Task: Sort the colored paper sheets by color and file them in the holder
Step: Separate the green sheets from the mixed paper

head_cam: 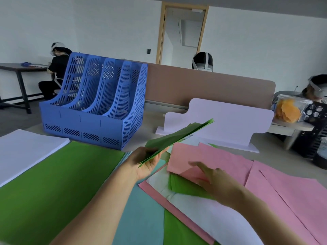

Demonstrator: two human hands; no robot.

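Observation:
My left hand [146, 161] grips a thin bunch of green sheets [177, 137], held edge-on above the table and pointing up to the right. My right hand [212, 181] lies with fingers spread on a mixed pile, lifting a pink sheet [191, 161] off a green sheet [187, 188] under it. A sorted green stack [53, 183] lies at the left, a white stack [26, 149] beside it, light blue sheets [141, 209] in the middle and pink sheets [283, 191] at the right. The blue four-slot file holder [95, 106] stands behind them and looks empty.
A white cut-out board [221, 119] stands upright behind the mixed pile. A brown partition [203, 85] runs along the table's far edge. A bag with orange contents [290, 110] and a black crate [316, 121] sit at the right. Three seated people are in the room.

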